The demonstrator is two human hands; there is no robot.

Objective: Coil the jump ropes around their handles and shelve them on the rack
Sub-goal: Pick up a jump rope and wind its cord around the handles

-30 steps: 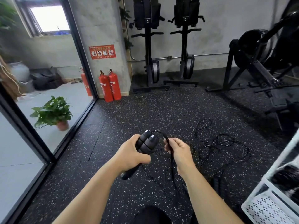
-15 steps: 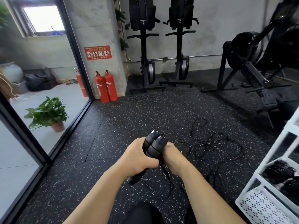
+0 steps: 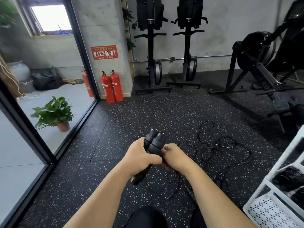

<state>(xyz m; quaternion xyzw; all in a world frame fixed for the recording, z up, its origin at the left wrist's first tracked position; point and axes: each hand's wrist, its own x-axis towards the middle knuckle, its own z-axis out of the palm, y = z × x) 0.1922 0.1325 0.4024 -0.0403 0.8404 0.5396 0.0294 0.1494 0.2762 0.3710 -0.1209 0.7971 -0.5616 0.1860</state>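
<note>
**A:** What has the left grip (image 3: 141,155) got?

**B:** It's clenched round both handles (image 3: 155,142), held side by side with their tips pointing away.

**A:** And the right grip (image 3: 174,157)?

**B:** A second ago it stood off to the right, pinching the rope (image 3: 220,143) out. Now it's pressed against the handles with its fingers curled. The rope inside it is hidden, but it looks pinched still.

**A:** So a turn is going on?

**B:** I'd say so, and an early one. Most of the rope lies loose on the floor (image 3: 164,112), right of the grips and beyond. The rack (image 3: 269,186) stands further right, with coiled ropes (image 3: 287,178) already on it.
</note>
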